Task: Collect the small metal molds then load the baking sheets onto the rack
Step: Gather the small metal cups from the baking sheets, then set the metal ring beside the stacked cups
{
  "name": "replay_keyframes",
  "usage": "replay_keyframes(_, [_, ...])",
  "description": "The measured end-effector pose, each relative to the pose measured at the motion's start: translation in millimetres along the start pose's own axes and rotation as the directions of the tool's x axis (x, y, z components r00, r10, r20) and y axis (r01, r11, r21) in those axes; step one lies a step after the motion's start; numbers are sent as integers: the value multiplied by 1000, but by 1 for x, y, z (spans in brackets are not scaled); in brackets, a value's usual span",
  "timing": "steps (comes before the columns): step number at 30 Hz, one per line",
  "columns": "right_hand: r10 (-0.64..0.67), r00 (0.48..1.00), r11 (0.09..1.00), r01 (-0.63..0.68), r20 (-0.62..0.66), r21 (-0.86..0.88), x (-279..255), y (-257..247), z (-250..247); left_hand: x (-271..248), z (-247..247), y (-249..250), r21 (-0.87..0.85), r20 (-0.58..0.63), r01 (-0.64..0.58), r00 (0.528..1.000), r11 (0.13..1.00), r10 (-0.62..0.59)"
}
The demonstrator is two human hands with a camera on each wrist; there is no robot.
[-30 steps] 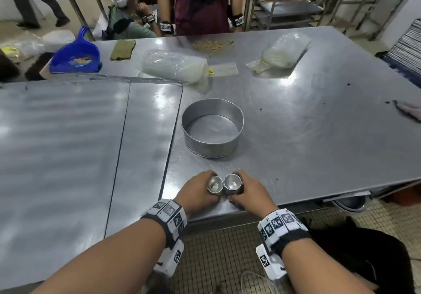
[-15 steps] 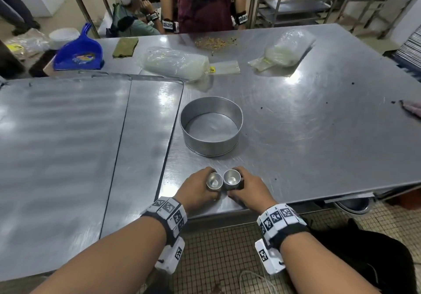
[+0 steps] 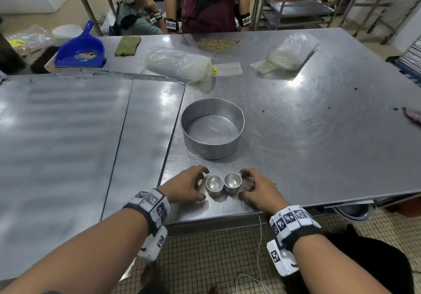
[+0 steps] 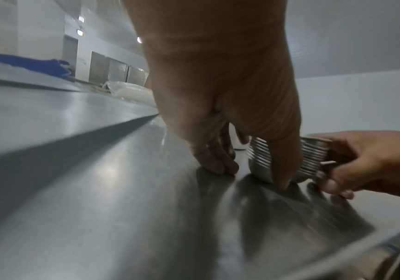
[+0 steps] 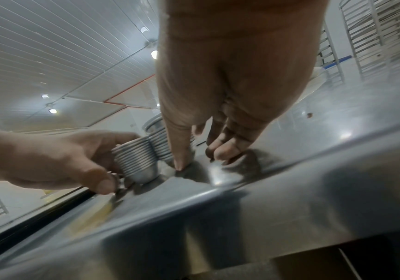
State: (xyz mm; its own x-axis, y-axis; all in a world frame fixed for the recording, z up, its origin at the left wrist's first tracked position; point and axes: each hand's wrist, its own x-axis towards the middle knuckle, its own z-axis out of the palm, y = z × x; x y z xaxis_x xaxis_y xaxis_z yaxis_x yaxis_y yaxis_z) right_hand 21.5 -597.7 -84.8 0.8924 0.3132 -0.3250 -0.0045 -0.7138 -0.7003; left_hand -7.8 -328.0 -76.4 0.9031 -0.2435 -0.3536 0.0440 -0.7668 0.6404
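Note:
Two stacks of small metal molds stand side by side near the table's front edge, the left stack (image 3: pixel 214 185) (image 5: pixel 134 159) touching the right stack (image 3: pixel 232 181) (image 5: pixel 160 144). My left hand (image 3: pixel 204 184) (image 4: pixel 251 177) cups the left stack loosely; its fingertips (image 4: pixel 215 167) rest on the table, apart from the molds. My right hand (image 3: pixel 242 184) (image 5: pixel 200 159) flanks the right stack the same way, with its thumb tip on the table. Two flat baking sheets (image 3: pixel 57 145) (image 3: pixel 145 134) lie on the left.
A round cake pan (image 3: pixel 211 152) stands just beyond the molds. Further back lie plastic bags (image 3: pixel 177 65) (image 3: pixel 289 52), a blue dustpan (image 3: pixel 79 53), a green cloth and crumbs. Two people are at the far edge. Metal racks (image 3: pixel 296 13) (image 5: pixel 373 37) stand behind on the right.
Both hands held the stacks tightly before. Their fingers have now spread away from the molds, leaving gaps. The stacks stay where they were.

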Motion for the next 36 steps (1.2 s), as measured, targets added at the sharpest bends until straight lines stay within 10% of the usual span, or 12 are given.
replay_keyframes(7, [82,991,986,-96,-102,-139,42,-11,-55,12,-59,-24,91,-330,100,942,991,-65])
replay_keyframes(12, [-101,982,967,59,-161,-247,77,-54,-76,32,-80,-2,121,-496,46,868,992,21])
replay_keyframes(36, [-210,964,969,182,-162,-168,30,-42,-42,3,-15,-1,-51,-539,-40,843,998,7])
